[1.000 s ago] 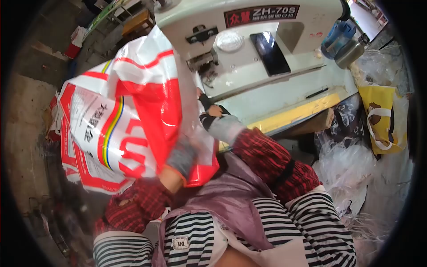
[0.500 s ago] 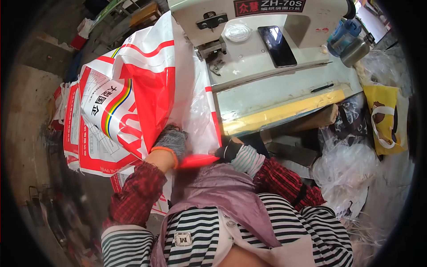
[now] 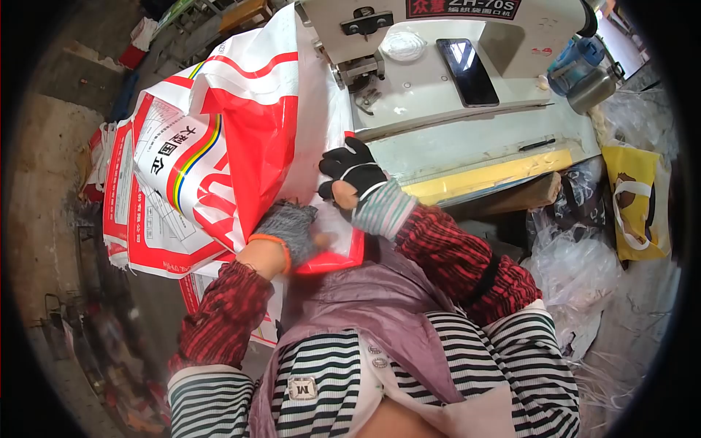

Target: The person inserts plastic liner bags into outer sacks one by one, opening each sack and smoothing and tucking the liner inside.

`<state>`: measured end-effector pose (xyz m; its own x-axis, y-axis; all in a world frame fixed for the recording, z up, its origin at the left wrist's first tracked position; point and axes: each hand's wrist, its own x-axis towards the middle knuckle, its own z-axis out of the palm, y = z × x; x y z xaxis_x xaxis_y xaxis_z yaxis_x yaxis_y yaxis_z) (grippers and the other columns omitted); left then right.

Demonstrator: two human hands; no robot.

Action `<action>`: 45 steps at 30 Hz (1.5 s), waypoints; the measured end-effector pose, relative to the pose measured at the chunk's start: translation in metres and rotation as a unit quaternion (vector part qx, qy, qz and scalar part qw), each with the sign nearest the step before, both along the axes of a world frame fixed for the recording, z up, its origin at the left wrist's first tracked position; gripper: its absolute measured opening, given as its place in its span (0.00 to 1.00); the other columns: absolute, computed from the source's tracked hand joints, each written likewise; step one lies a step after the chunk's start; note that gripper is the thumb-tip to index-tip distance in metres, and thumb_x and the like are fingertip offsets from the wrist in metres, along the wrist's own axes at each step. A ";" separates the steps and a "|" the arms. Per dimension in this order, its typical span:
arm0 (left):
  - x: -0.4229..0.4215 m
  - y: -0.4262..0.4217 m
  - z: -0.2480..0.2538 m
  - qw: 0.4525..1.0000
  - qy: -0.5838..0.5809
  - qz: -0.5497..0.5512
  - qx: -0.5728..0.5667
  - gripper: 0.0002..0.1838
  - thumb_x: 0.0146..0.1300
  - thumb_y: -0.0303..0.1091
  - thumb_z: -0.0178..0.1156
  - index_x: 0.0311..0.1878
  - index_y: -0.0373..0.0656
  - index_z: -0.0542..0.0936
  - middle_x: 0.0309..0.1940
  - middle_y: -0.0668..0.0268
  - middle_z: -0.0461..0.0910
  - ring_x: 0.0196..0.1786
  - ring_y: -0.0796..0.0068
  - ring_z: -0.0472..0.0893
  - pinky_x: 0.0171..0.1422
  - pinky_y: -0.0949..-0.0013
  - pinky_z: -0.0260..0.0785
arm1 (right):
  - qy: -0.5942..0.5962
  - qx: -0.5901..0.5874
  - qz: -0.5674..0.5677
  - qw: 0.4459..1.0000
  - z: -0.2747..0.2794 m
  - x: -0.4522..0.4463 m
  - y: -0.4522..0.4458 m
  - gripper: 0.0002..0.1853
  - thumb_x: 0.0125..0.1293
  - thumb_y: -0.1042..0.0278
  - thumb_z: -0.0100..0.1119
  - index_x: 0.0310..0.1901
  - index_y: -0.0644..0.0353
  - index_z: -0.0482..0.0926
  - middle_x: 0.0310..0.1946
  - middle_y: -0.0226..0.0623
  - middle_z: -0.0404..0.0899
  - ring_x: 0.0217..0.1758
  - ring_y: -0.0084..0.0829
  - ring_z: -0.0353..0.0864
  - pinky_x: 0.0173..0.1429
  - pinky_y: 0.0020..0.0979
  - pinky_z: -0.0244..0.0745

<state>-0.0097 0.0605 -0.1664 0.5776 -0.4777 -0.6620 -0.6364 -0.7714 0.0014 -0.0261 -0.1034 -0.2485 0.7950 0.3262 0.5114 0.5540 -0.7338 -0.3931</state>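
Note:
A large red and white woven bag (image 3: pixel 252 146) stretches from the sewing machine's needle end down to my lap. My left hand (image 3: pixel 288 226), in a grey glove with an orange wristband, is closed on the bag near its lower edge; its fingertips are partly blurred. My right hand (image 3: pixel 354 175), in a black glove, has its fingers spread over the bag's right edge, beside the machine bed. At the top stands the white sewing machine (image 3: pixel 504 55), the bag's upper edge lying close to its needle area (image 3: pixel 359 73).
On the machine bed lie a phone (image 3: pixel 469 73) and a roll of clear wrap (image 3: pixel 403 46). A pen (image 3: pixel 537 144) rests near the yellow front edge (image 3: pixel 496 175). Bottles (image 3: pixel 593 89), a yellow bag (image 3: pixel 637 201) and clear plastic (image 3: pixel 573 266) are at the right.
My right hand has risen from the bag's lower corner to its right edge, and its fingers have spread. My left hand stays near the bag's lower edge. The view has shifted slightly.

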 end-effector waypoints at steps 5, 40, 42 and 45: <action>0.009 -0.003 0.001 0.998 0.044 -0.006 0.054 0.38 0.58 0.64 0.49 0.54 0.35 0.72 0.54 0.43 0.70 0.55 0.47 0.71 0.60 0.51 0.62 | 0.146 0.475 0.033 0.867 0.041 -0.012 -0.011 0.09 0.66 0.68 0.51 0.38 0.64 0.78 0.37 0.30 0.78 0.37 0.18 0.72 0.43 0.22 0.69; -0.010 -0.047 -0.024 0.953 0.054 -0.082 -0.287 0.17 0.62 0.45 0.55 0.38 0.37 0.76 0.29 0.50 0.76 0.36 0.48 0.76 0.42 0.56 0.68 | 0.150 0.165 -0.021 0.975 -0.033 -0.074 -0.037 0.26 0.47 0.68 0.64 0.52 0.61 0.73 0.41 0.43 0.77 0.38 0.38 0.78 0.45 0.35 0.72; -0.006 -0.055 0.003 0.952 0.201 -0.140 -0.182 0.28 0.65 0.58 0.44 0.41 0.39 0.76 0.30 0.50 0.77 0.36 0.48 0.76 0.42 0.55 0.68 | 0.285 0.324 -0.049 0.901 -0.019 -0.069 -0.026 0.22 0.49 0.65 0.64 0.47 0.61 0.75 0.37 0.43 0.77 0.37 0.38 0.78 0.44 0.35 0.72; -0.009 -0.066 0.061 0.925 0.245 -0.285 -0.057 0.23 0.62 0.55 0.51 0.42 0.42 0.77 0.32 0.52 0.78 0.36 0.53 0.78 0.41 0.56 0.68 | 0.408 0.470 -0.151 0.768 -0.026 -0.062 -0.007 0.17 0.57 0.54 0.61 0.34 0.62 0.76 0.25 0.42 0.78 0.30 0.39 0.76 0.36 0.38 0.71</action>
<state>-0.0187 -0.0053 -0.1058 -0.1458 -0.6950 -0.7041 -0.8405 -0.2884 0.4587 -0.0885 -0.1099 -0.2749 0.9427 -0.1455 -0.3004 -0.2978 0.0397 -0.9538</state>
